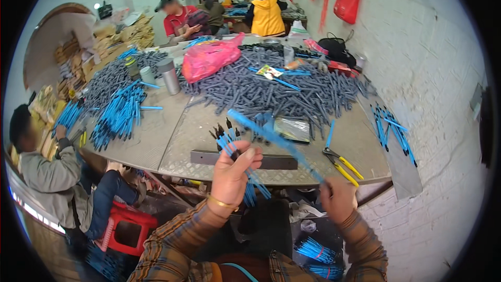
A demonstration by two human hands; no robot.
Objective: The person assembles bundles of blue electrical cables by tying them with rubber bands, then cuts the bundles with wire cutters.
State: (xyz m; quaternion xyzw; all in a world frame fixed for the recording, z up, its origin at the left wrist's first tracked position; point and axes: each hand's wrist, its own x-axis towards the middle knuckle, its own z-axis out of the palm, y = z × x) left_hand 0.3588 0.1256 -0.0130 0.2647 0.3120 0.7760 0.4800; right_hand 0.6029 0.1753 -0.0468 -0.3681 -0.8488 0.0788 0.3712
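My left hand [236,175], a bracelet at its wrist, is closed round a bunch of thin blue sticks with black tips [224,141]. The sticks' blue lower ends [257,187] show below the fingers. To the right, my right hand [338,198] grips the near end of a longer blue strip [276,138], smeared by motion. It slants up and leftward over the table, past a clear-wrapped flat packet [292,129]. A dark flat bar [271,162] lies along the table edge behind my left hand. Pliers with yellow handles [342,166] rest near my right hand.
A big heap of dark grey rods [240,91] covers the table's far part, with a pink plastic bag [211,58] and a steel flask [168,75]. Blue sticks [120,112] pile at left. A co-worker [52,167] sits there; others work behind. Bundled sticks [315,250] lie below.
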